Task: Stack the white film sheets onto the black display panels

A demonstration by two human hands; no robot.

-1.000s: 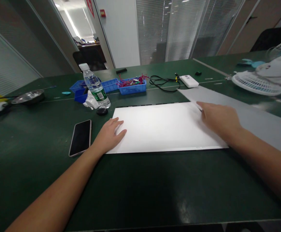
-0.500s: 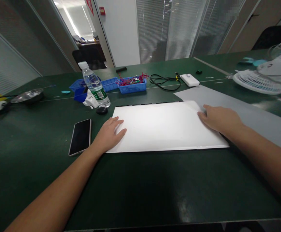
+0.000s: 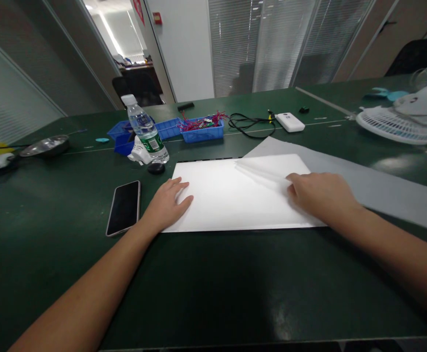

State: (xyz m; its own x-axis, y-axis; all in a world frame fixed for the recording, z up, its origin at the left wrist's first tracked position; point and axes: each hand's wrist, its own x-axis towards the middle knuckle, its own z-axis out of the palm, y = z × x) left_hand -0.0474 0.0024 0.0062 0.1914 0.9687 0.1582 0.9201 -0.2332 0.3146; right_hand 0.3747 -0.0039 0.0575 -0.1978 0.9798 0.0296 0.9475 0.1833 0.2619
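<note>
A white rectangular sheet or board (image 3: 213, 198) lies flat on the green table in front of me. My left hand (image 3: 167, 203) rests on its left end, fingers spread and palm down. At its right part, my right hand (image 3: 316, 195) is closed in a pinch on white paper, which rises in a slanting crease (image 3: 260, 173) left of the fingertips. A large greyish-white paper sheet (image 3: 389, 186) stretches out to the right, behind and under my right hand. Whether it is one piece with the pinched paper I cannot tell.
Left of the white sheet lie a phone (image 3: 124, 208) and a black mouse-like object (image 3: 156, 168). Behind stand a water bottle (image 3: 145, 129) and a blue tray (image 3: 203, 134) of red wires. A black cable (image 3: 250, 124), white power bank (image 3: 290, 122) and fan parts (image 3: 396, 126) sit farther back.
My right hand has moved left, drawing the paper with it and raising a crease. The greyish sheet has shifted left too. My left hand stays in place.
</note>
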